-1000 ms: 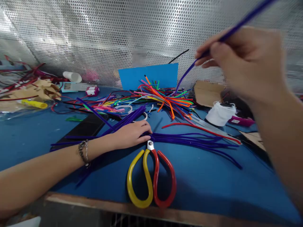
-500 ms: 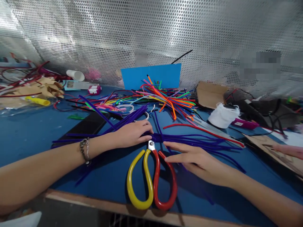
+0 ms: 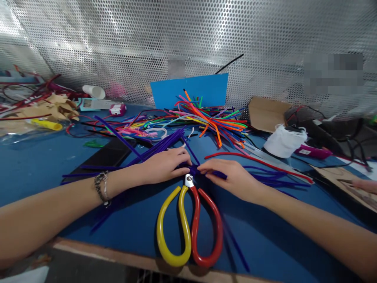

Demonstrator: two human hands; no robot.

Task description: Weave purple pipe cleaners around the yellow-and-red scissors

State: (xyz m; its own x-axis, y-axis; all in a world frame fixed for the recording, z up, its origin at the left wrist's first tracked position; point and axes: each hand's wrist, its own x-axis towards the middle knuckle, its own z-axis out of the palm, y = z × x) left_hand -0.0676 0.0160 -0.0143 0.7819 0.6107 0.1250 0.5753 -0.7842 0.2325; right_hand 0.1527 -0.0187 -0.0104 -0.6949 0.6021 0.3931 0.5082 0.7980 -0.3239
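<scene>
A bundle of purple pipe cleaners (image 3: 160, 146) lies across the blue table (image 3: 38, 165), its strands fanning out to both sides. My left hand (image 3: 165, 166) rests on the bundle's middle, fingers curled down and pressing it. My right hand (image 3: 232, 177) lies on the bundle from the right, fingertips pinched on the purple strands close to the left fingers. Scissors (image 3: 190, 226) with one yellow and one red handle lie just in front of both hands, blades tucked under the bundle.
A heap of mixed-colour pipe cleaners (image 3: 212, 120) lies behind the hands before a blue card (image 3: 190, 90). A white roll (image 3: 284, 141), cardboard (image 3: 265, 114) and dark cables sit at right. Paper scraps and a yellow tube (image 3: 47, 125) lie at far left. Another person's fingers (image 3: 365, 184) show at the right edge.
My right hand came down from holding a single purple strand in the air, laid it on the table, then slid left onto the bundle's middle. The left hand stayed put.
</scene>
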